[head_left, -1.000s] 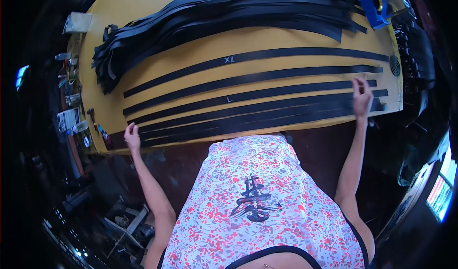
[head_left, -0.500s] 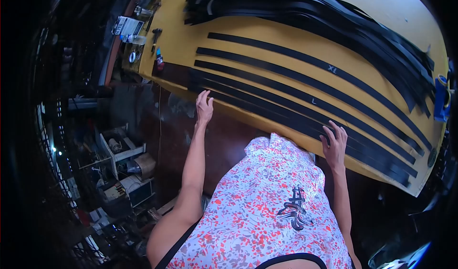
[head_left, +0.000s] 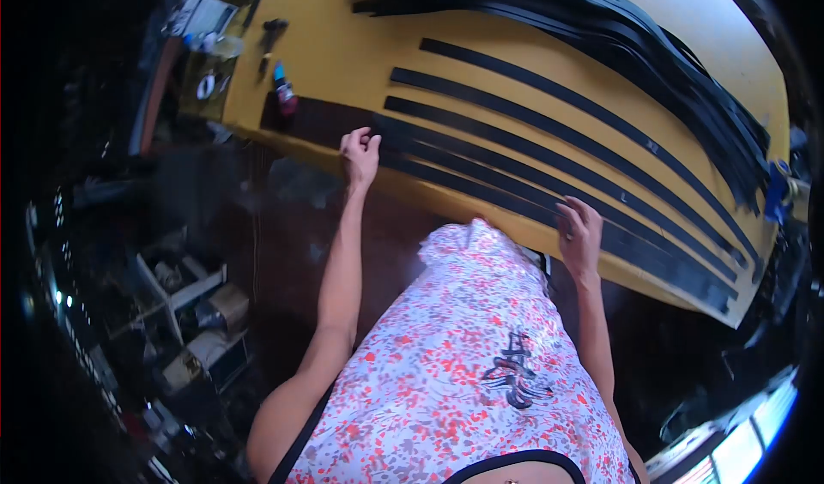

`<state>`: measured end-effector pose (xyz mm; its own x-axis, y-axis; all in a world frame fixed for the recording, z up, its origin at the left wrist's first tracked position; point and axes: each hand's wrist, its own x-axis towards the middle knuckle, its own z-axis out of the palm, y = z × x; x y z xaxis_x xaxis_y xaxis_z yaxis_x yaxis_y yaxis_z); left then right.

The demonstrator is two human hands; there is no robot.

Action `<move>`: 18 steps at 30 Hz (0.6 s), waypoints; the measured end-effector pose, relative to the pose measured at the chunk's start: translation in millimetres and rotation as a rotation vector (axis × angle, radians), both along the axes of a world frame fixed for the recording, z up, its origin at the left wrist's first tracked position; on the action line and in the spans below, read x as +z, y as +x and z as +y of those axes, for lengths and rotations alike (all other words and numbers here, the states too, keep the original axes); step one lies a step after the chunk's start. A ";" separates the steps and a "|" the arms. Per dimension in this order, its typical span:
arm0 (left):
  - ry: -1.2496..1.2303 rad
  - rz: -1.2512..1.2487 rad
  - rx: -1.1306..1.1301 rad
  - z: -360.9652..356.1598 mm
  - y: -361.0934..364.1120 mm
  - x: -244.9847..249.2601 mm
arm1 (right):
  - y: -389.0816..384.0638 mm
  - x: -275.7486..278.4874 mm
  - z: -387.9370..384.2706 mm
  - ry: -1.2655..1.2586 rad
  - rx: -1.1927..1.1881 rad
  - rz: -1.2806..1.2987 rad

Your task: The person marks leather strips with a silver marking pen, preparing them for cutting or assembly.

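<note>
Several long flat black strips lie side by side on the yellow table. My left hand is at the left end of the nearest strip, its fingers bent and the thumb apart from them, nothing showing between. Over the same front strips, farther right, my right hand rests with fingers spread at their edge. Behind lie a strip marked L and a strip marked XL.
A thick bundle of black strips spans the back of the table. At the left are a hammer, a small red and blue object and a roll of tape. A blue tape dispenser sits at the right edge.
The view has shifted, so the table's left side shows nearer. My left hand has moved left along the table's edge and its fingers are more bent. My right hand stays over the front strips.
</note>
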<state>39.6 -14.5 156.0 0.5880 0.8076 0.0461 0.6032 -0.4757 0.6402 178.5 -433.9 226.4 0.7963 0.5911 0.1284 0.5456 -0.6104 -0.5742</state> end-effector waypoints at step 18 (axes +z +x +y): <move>-0.194 0.082 -0.118 15.8 4.3 8.8 | -23.3 -35.3 35.8 -0.038 0.034 -0.018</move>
<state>43.9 1.3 164.8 0.6743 0.7221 -0.1547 0.6042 -0.4191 0.6778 155.2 -398.1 191.1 0.7736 0.6224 0.1189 0.5762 -0.6127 -0.5409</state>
